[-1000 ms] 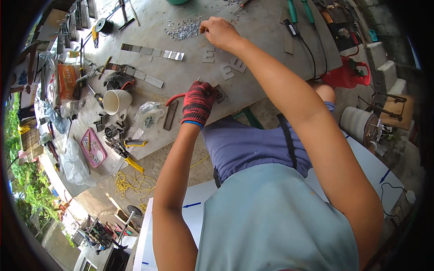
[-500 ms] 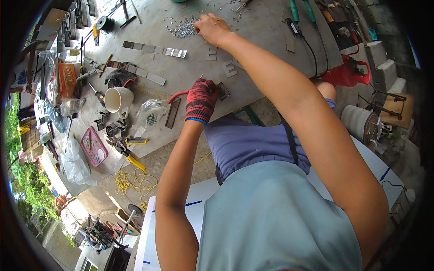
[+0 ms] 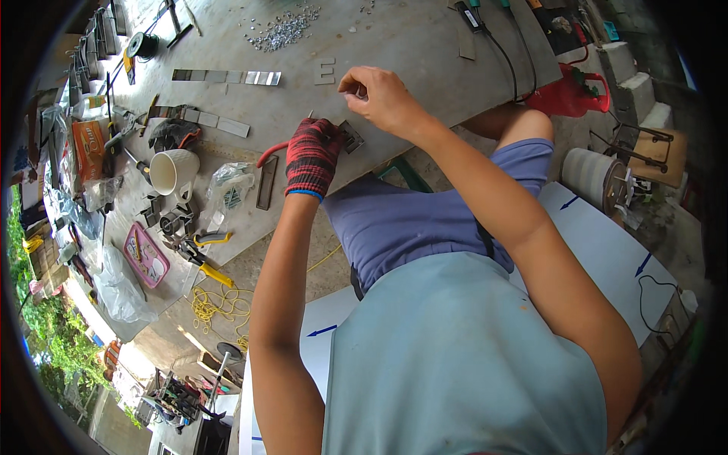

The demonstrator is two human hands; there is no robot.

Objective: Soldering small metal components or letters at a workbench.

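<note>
My left hand [image 3: 312,155], in a red-and-black striped glove, is closed around a slim tool. Its thin light tip [image 3: 310,114] pokes out above the fingers, and a red curved cable-like end [image 3: 271,153] sticks out to the left. Just right of the glove lies a small dark metal piece with cutouts [image 3: 351,137], partly hidden by the fingers. My bare right hand [image 3: 379,98] hovers over the table, thumb and fingers pinched together; whatever they hold is too small to make out. Left of it lies a flat three-pronged metal piece [image 3: 324,73].
A heap of small silvery bits [image 3: 282,30] lies at the far side. Metal strips [image 3: 226,76], a white mug [image 3: 174,173], a pink tray [image 3: 146,255] and yellow-handled pliers [image 3: 216,273] spread over the left. Black cable [image 3: 509,68] crosses the right edge, near a red container [image 3: 572,92].
My right hand has drawn back from the heap of silvery bits toward the gloved hand, fingers pinched. My left hand keeps its grip beside the dark metal piece. The whole view has shifted slightly.
</note>
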